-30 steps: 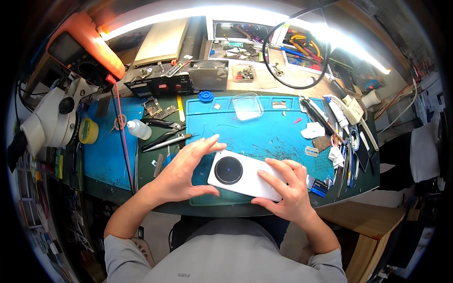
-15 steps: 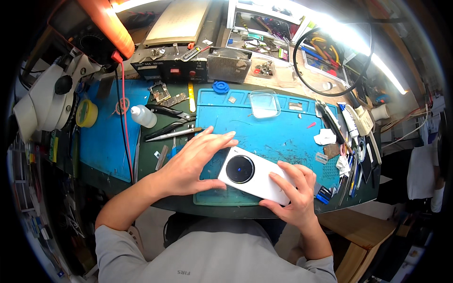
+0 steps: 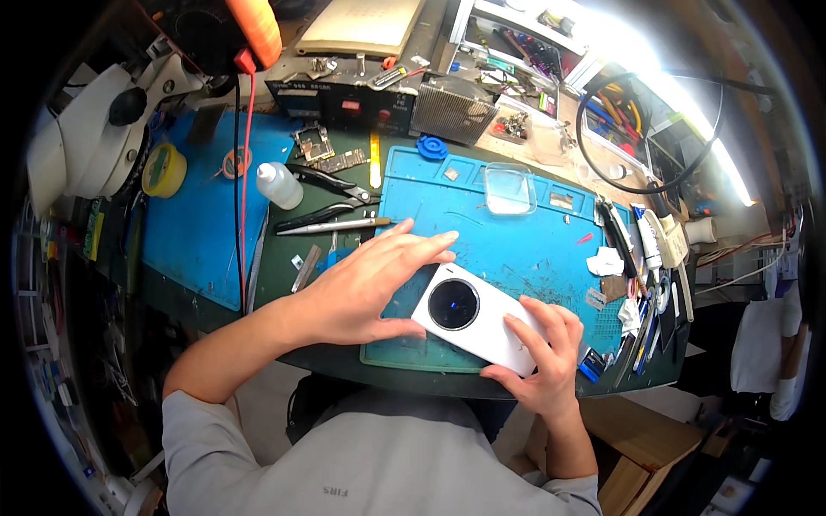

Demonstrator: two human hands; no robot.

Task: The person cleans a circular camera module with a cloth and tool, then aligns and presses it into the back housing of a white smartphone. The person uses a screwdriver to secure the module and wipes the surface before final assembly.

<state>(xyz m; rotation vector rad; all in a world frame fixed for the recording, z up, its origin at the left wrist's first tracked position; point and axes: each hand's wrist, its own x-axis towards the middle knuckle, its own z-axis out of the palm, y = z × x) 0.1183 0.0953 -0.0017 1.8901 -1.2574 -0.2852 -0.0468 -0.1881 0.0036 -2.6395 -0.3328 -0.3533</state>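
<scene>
A white smartphone (image 3: 494, 337) with a large round black camera module (image 3: 453, 304) lies back side up, slanting over the near part of the blue work mat (image 3: 508, 241). Its right end is gripped by my right hand (image 3: 551, 359), thumb on the near edge and fingers across the back and far edge. My left hand (image 3: 370, 288) is beside the phone's left end, fingers stretched out and thumb apart from them. The thumb tip is close to the phone's left edge; I cannot tell whether it touches.
Pliers (image 3: 331, 206), tweezers (image 3: 335, 225) and a white squeeze bottle (image 3: 280, 185) lie or stand left of the mat. A clear plastic box (image 3: 509, 189) sits on its far part. Pens and tools (image 3: 641, 301) crowd the right side. A black cable loop (image 3: 585, 146) hangs at upper right.
The whole view has shifted, so the bench appears moved right. Both hands keep nearly the same pose about the phone, and the right hand still grips it.
</scene>
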